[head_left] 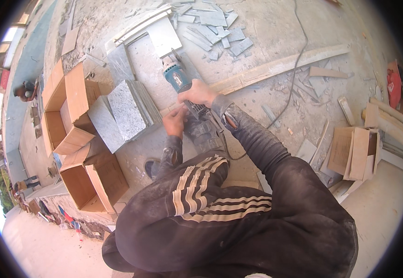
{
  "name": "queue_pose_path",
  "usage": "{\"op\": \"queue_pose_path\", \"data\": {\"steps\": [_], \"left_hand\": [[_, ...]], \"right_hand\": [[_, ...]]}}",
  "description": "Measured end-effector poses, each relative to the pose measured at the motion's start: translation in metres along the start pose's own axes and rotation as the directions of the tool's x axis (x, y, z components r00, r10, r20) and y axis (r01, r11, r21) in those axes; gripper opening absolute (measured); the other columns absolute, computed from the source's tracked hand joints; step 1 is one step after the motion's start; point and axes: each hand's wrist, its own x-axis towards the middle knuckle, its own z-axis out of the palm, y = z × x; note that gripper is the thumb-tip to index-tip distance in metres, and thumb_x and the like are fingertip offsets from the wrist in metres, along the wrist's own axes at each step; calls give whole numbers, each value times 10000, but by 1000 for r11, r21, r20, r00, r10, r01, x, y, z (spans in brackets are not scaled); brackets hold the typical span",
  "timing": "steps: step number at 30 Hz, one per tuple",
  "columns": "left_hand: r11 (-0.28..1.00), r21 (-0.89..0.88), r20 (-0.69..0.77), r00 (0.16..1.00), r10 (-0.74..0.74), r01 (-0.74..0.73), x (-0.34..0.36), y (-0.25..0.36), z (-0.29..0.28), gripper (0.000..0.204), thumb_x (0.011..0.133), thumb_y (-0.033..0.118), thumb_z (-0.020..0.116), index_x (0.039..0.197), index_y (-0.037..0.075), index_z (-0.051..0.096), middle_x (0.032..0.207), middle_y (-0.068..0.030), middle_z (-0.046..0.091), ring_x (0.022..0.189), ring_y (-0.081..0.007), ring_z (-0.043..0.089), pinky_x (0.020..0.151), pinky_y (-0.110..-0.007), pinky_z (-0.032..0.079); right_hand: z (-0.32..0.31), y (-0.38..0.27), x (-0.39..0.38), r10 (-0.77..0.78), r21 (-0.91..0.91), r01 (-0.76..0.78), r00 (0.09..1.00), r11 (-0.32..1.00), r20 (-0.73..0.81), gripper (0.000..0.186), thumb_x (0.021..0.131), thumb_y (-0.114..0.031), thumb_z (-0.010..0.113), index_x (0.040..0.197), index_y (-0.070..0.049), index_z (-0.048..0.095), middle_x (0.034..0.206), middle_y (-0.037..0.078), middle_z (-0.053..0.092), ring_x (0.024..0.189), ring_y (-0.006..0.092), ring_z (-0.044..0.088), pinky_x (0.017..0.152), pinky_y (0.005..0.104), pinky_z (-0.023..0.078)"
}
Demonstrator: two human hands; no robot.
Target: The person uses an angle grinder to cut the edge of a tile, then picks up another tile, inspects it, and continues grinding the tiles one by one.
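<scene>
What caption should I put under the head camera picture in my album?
Right hand gripping a teal power tool, left hand close by, near stacked grey slabs.

The grinder [177, 78] is ahead, in the right hand [198, 93], its head at the slab's [163, 38] near edge; the left hand [174, 121] is at its rear. The tile stack [128, 110] stands to the left, two boxes [77, 95] farther left; scraps [213, 18] lie ahead right, a plank [275, 68] right under a cord [296, 69], a third box [358, 155] far right
</scene>
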Motion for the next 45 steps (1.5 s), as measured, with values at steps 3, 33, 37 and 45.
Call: {"op": "queue_pose_path", "data": {"steps": [3,33,37,45], "left_hand": [[1000,12,-10,1000,-8,8,1,1,-6,276,902,177,752,1075,-38,752,842,-69,734,640,-101,588,585,-244,465],[1000,-8,-15,1000,16,-16,-1,0,-3,324,875,224,786,1048,-48,760,813,-69,728,647,-107,582,605,-247,468],[1000,-10,-32,999,-7,7,-2,3,-3,339,874,228,786,1053,-59,755,821,-81,734,647,-109,585,605,-246,472],[1000,3,-38,999,-3,3,-4,5,-2,324,876,231,788,1047,-42,760,806,-70,731,638,-109,574,603,-248,468]], "right_hand": [[-6,-19,-21,-8,-144,-1,998,990,-60,399,670,-259,797,924,35,707,794,119,701,731,222,680,686,339,529],[-9,-5,21,-226,-320,252,967,913,118,416,619,-275,786,861,40,663,792,173,703,731,259,678,679,363,529],[-11,-17,27,-155,-308,213,967,927,204,676,573,-368,804,978,158,675,924,323,706,869,360,729,756,386,570],[-8,-8,32,-173,-308,220,970,926,171,349,635,-263,771,815,21,677,750,142,694,672,228,661,638,356,517]]}}
